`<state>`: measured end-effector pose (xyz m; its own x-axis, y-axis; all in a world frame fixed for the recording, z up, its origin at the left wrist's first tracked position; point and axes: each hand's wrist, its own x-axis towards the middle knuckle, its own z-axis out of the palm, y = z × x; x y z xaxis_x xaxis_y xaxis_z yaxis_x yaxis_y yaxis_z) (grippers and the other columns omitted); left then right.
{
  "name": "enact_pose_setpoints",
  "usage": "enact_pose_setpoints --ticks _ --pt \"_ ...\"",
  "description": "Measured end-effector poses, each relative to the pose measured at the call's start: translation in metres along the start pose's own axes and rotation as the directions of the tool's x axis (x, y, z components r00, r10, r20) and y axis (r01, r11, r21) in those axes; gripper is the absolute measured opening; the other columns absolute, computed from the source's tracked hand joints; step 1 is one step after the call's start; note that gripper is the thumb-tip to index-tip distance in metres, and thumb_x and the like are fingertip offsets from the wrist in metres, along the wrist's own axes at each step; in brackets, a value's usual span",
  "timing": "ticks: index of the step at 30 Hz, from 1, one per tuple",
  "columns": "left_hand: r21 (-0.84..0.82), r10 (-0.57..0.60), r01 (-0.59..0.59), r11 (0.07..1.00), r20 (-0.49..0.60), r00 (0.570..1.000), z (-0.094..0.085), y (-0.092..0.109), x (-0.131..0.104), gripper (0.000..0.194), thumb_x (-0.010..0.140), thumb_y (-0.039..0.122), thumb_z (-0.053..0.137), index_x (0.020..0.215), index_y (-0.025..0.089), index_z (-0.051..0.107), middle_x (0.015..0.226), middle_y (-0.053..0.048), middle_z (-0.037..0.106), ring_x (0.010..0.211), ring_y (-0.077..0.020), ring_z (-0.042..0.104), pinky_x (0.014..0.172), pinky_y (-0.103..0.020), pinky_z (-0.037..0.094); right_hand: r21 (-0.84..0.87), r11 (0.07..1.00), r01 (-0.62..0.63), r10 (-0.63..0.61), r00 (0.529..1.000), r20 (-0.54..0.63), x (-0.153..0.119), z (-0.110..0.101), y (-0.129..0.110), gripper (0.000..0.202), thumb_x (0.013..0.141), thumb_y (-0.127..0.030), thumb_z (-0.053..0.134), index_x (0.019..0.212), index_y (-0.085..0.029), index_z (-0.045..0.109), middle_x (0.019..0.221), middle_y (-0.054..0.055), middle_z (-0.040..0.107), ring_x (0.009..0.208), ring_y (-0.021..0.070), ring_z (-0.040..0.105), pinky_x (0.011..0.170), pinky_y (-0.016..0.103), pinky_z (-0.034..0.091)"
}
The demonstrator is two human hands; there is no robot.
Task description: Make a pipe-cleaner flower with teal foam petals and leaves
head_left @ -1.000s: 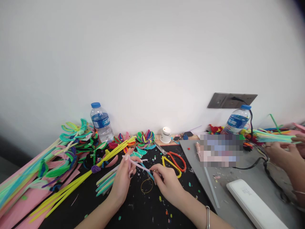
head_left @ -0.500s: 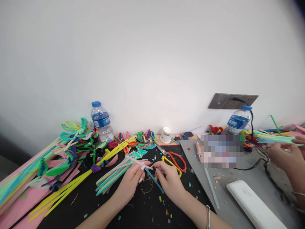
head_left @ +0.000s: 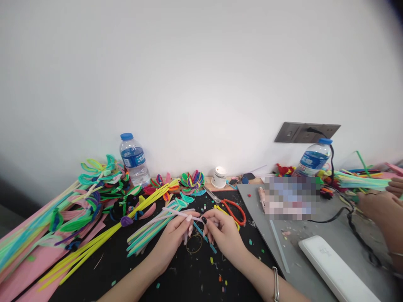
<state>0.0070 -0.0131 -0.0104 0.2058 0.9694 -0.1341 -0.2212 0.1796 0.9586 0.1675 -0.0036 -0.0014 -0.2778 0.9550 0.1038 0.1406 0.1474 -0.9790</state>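
My left hand (head_left: pixel 180 232) pinches pale lilac pipe cleaners (head_left: pixel 176 212) between thumb and fingers. Close on its right, my right hand (head_left: pixel 220 230) grips the other end of the lilac stems, its dark-nailed thumb and finger pressed together. A blue pipe cleaner (head_left: pixel 206 239) slants below and between both hands. Behind my left hand lies a bundle of green, teal and white stems (head_left: pixel 147 237). Part of the lilac piece is hidden by my fingers. A thin wire ring (head_left: pixel 194 251) rests on the black mat just under the hands.
Red-handled scissors (head_left: pixel 234 212) and a white cup (head_left: pixel 218 177) stand beyond my hands. Yellow stems (head_left: pixel 91 251) and pipe-cleaner flowers (head_left: pixel 94 172) lie left, near a water bottle (head_left: pixel 134 161). On the right are a white case (head_left: pixel 333 266) and another person's hands (head_left: pixel 378 205).
My hands have drawn closer together, with the right fingers shifted slightly left onto the lilac stems. The other person's hand has moved slightly right and down.
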Motion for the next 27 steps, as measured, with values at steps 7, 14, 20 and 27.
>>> enact_pose_setpoints --ticks 7,14,20,27 --pt "-0.133 -0.034 0.035 0.990 0.011 0.999 0.006 0.003 0.000 0.031 0.077 0.044 0.055 0.089 0.015 0.056 0.058 0.007 0.032 0.051 -0.0072 0.026 0.050 -0.020 0.024 0.231 0.967 -0.103 0.105 0.995 0.005 0.003 0.002 -0.005 0.011 0.076 -0.026 0.053 0.081 -0.016 0.051 0.055 -0.003 0.059 0.038 0.0086 0.051 0.039 0.019 0.040" --pt "0.151 -0.015 0.018 0.988 -0.019 1.000 0.000 -0.005 0.002 0.038 0.082 0.051 0.042 0.075 0.015 0.050 0.056 0.008 0.023 0.050 -0.0082 0.018 0.046 -0.022 0.017 0.470 0.873 -0.129 0.125 0.991 0.041 0.006 0.000 -0.006 0.015 0.070 -0.025 0.064 0.076 -0.014 0.055 0.058 -0.001 0.062 0.047 0.0105 0.058 0.044 0.019 0.045" --pt "0.648 0.096 -0.188 0.738 0.175 0.980 0.006 0.005 -0.012 0.041 0.089 0.042 0.030 0.065 0.016 0.051 0.061 0.002 0.046 0.060 -0.0130 0.037 0.056 -0.024 0.029 0.536 0.828 -0.165 0.160 0.985 0.056 0.007 -0.005 -0.005 0.017 0.068 -0.026 0.068 0.068 -0.013 0.056 0.053 -0.001 0.061 0.042 0.0079 0.054 0.043 0.018 0.047" --pt "0.795 0.031 -0.312 0.521 0.348 0.937 0.008 0.015 -0.019 0.044 0.091 0.033 0.023 0.072 0.018 0.059 0.066 -0.001 0.059 0.059 -0.0148 0.046 0.059 -0.025 0.032 0.477 0.849 -0.229 0.178 0.973 0.150 0.004 -0.002 -0.007 0.020 0.067 -0.024 0.067 0.079 -0.014 0.055 0.057 0.000 0.063 0.043 0.0122 0.060 0.042 0.021 0.049"
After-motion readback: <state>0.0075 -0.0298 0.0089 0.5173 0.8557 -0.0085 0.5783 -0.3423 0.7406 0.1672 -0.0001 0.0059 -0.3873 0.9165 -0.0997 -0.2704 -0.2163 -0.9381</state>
